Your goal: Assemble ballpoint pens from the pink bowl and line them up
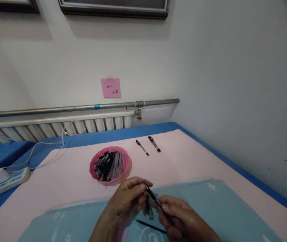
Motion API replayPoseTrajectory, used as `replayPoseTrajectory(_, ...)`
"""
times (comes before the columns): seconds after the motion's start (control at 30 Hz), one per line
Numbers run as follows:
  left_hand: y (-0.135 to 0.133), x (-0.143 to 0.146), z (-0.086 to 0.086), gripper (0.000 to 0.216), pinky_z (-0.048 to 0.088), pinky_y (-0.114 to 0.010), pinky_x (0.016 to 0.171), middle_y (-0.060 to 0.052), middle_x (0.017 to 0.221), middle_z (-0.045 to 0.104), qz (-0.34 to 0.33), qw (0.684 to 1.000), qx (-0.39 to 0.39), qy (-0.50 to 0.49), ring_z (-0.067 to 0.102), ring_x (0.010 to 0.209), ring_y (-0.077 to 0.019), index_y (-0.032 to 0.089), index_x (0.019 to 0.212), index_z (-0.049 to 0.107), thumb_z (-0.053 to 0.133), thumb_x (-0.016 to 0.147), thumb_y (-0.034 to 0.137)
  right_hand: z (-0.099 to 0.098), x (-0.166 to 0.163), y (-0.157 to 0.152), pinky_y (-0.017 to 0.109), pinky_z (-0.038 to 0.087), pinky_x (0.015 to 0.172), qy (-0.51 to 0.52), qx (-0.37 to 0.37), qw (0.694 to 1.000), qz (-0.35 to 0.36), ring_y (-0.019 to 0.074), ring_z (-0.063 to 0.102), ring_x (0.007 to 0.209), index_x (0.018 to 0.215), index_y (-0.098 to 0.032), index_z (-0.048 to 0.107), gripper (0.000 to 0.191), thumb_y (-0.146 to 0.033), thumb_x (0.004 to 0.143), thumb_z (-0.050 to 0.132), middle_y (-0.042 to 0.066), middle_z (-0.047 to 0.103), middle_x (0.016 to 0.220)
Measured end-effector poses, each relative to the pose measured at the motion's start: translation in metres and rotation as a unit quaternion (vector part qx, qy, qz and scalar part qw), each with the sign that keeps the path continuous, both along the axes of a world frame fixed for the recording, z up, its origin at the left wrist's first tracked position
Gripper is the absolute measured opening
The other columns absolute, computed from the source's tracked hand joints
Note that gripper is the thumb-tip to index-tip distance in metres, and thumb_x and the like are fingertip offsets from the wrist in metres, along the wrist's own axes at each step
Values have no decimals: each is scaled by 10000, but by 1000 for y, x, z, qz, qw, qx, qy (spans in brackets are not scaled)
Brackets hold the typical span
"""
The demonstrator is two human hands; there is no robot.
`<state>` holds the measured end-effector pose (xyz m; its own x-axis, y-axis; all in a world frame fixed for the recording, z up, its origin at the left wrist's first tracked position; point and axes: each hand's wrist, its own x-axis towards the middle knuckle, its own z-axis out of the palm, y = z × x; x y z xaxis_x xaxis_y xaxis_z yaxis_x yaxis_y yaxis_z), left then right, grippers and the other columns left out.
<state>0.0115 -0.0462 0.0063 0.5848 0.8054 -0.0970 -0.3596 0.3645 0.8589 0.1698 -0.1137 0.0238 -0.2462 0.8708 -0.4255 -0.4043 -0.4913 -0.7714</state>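
Observation:
A dark pen (154, 197) slants between my hands over the blue-green cloth. My left hand (130, 194) is closed, with thumb and forefinger pinching its upper end. Lower down, the fingers of my right hand (180, 215) wrap round the barrel. Just beneath it, partly covered by my fingers, lies a piece with a black part and a clear part (150, 212), which looks like a pen part. A thin black stick (150, 226) rests on the cloth, its right end hidden by my right hand. Beyond my left hand stands a pink scalloped bowl (92, 170) filled with black and clear pen parts (110, 164).
Several capped pens lie at the back: one pen (142, 147) alone, and a pair of pens (154, 144) side by side. A power strip (17, 179) with white cables sits at the left. Behind the table are a radiator (100, 124) and a metal pipe (83, 108).

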Motion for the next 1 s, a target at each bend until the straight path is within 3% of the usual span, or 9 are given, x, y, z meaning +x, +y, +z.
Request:
replayPoseTrajectory(0.2, 2, 3, 0, 212, 223, -193, 383, 41, 388, 500, 50, 999, -1, -3, 390, 329, -50, 123, 770, 663, 681, 695, 321, 1, -4, 3, 128, 89, 327, 34, 11, 999, 17, -18, 228, 314, 755, -153, 595, 206, -326, 682, 680, -73, 475, 493)
replayPoseTrajectory(0.43, 1, 10, -1, 245, 171, -181, 340, 71, 349, 442, 112, 994, -15, -4, 306, 280, -26, 146, 627, 566, 683, 693, 351, 2, -10, 2, 139, 126, 344, -86, 54, 994, -32, 4, 281, 361, 784, -165, 581, 296, -416, 664, 681, -69, 487, 538)
replayPoseTrajectory(0.53, -1, 11, 2, 271, 225, -180, 353, 44, 451, 500, 87, 996, -4, -35, 361, 329, -34, 125, 777, 633, 593, 770, 393, 7, -12, 1, 145, 137, 357, -104, 60, 991, -52, 9, 288, 368, 799, -172, 569, 286, -413, 676, 661, -66, 491, 549)
replayPoseTrajectory(0.63, -1, 10, 2, 259, 266, -178, 366, 33, 542, 525, 66, 997, -11, -49, 383, 367, -29, 110, 904, 661, 609, 767, 324, 10, -11, 1, 149, 124, 350, -89, 61, 993, -48, 1, 274, 355, 764, -171, 561, 254, -396, 687, 650, -65, 493, 561)
replayPoseTrajectory(0.83, 0, 9, 1, 234, 260, -171, 373, 53, 461, 480, 69, 995, -36, -67, 368, 363, -28, 114, 913, 678, 650, 729, 257, 4, -7, 3, 142, 118, 314, -37, 47, 998, -14, 0, 275, 328, 772, -164, 582, 258, -383, 667, 670, -67, 494, 529)
replayPoseTrajectory(1.0, -1, 9, 2, 186, 260, -174, 364, 36, 469, 529, 73, 994, -37, -73, 384, 345, -30, 118, 799, 681, 692, 682, 263, 2, -5, 6, 129, 103, 304, 33, 26, 999, 3, -17, 263, 309, 809, -156, 590, 262, -359, 672, 684, -66, 509, 537)
